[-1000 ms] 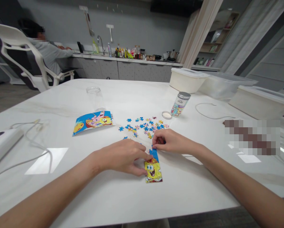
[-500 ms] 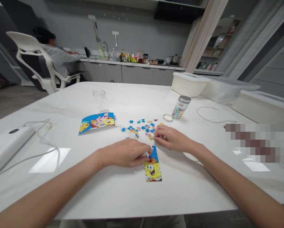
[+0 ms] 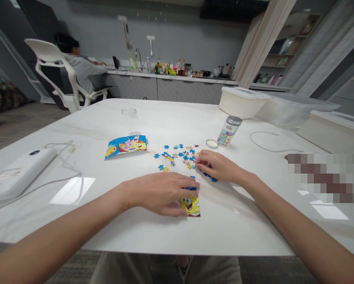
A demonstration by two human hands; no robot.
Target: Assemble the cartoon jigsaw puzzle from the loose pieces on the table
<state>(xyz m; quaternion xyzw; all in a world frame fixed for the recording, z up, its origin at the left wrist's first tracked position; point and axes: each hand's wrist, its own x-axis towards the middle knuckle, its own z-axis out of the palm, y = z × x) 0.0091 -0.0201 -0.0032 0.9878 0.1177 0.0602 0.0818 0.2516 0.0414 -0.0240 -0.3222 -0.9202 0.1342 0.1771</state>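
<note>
A partly joined puzzle strip with a yellow cartoon figure lies on the white table in front of me. My left hand rests flat on it, fingers stretched over its upper blue part. My right hand is a little farther back, fingers curled down among the loose blue and yellow puzzle pieces; a few blue pieces show under it. Whether it holds one is hidden.
A printed picture card lies to the left of the pieces. A small tin and its clear lid stand behind them, a glass jar farther back. A white device with cables is at left; plastic tubs at right. A person sits at the far counter.
My left hand has slid over the top of the puzzle strip and flattened on it. My right hand has left the strip and moved back into the loose pieces.
</note>
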